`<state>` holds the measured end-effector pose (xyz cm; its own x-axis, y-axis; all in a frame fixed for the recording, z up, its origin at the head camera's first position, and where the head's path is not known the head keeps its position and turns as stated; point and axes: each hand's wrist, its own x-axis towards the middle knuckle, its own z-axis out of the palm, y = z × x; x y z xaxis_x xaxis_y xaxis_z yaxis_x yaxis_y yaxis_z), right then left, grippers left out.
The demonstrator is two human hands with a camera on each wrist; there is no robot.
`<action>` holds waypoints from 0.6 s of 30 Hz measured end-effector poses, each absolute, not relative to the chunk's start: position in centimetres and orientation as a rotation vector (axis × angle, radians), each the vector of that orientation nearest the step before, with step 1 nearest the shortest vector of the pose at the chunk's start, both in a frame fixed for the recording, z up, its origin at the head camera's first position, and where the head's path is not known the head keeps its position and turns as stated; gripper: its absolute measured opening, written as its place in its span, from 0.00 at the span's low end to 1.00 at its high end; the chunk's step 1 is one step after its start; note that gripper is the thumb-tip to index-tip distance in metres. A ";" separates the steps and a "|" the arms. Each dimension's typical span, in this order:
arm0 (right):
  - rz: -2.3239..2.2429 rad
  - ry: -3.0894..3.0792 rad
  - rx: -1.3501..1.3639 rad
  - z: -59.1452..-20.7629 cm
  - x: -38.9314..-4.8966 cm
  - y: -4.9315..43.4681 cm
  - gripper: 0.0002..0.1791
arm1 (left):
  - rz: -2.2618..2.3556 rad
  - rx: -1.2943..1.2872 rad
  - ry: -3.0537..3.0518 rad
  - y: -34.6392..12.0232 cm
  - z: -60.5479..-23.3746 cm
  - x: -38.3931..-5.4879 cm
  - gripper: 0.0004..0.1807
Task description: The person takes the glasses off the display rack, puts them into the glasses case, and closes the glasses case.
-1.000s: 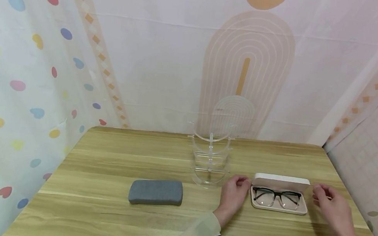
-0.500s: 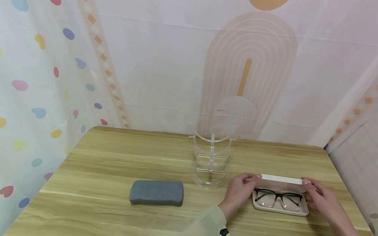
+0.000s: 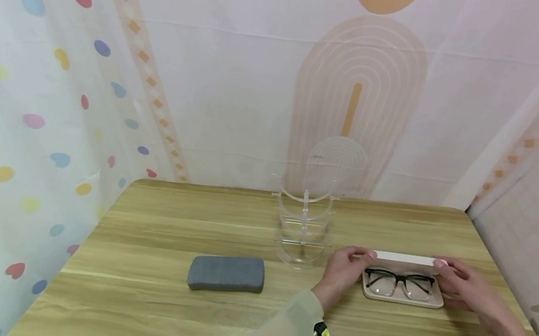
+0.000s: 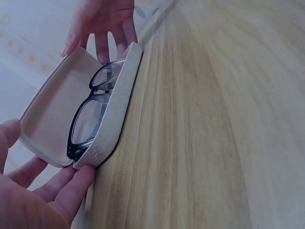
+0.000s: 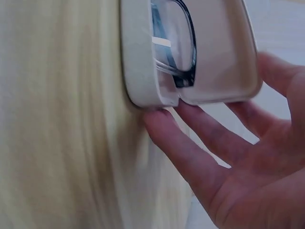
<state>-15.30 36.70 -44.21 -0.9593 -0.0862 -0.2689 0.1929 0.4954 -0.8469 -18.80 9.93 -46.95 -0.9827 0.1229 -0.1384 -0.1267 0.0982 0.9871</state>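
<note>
An open cream glasses case (image 3: 401, 301) sits on the right part of the table, its lid (image 3: 404, 258) tilted up at the back. Inside lie black-framed eyeglasses (image 3: 401, 278) with clear lower rims. My left hand (image 3: 344, 271) grips the case's left end, thumb on the lid's edge. At the opposite end my right hand (image 3: 469, 289) holds the lid the same way. In the left wrist view, fingertips touch the base (image 4: 116, 114) near the hinge. The right wrist view shows my right fingers (image 5: 164, 131) against the case's end and lid.
A grey glasses case (image 3: 226, 274), closed, lies left of centre on the wooden table (image 3: 143, 309). Behind, near the middle, stands a clear tiered acrylic display rack (image 3: 304, 224). A patterned curtain (image 3: 240, 76) hangs along the table's back and sides.
Both hands have come in from beside the cream case and taken hold of its lid ends. The lid now tips forward a little more than one second ago.
</note>
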 end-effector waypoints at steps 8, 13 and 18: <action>-1.533 2.316 0.043 -44.3 -15.5 38.0 0.38 | 2.048 -0.030 2.071 9.9 -47.1 -18.7 0.10; -1.606 2.254 0.020 -44.3 -15.6 38.5 0.27 | 2.082 -0.017 2.045 9.9 -47.2 -18.8 0.09; -1.684 2.163 -0.055 -44.6 -15.7 39.1 0.13 | 2.100 0.013 2.009 9.6 -47.3 -18.7 0.08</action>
<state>-15.66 39.08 -44.61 -0.9204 -0.2691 -0.2835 0.2089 0.2744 -0.9387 -18.72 9.64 -47.35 -0.9725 0.1745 -0.1545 -0.1620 -0.0299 0.9863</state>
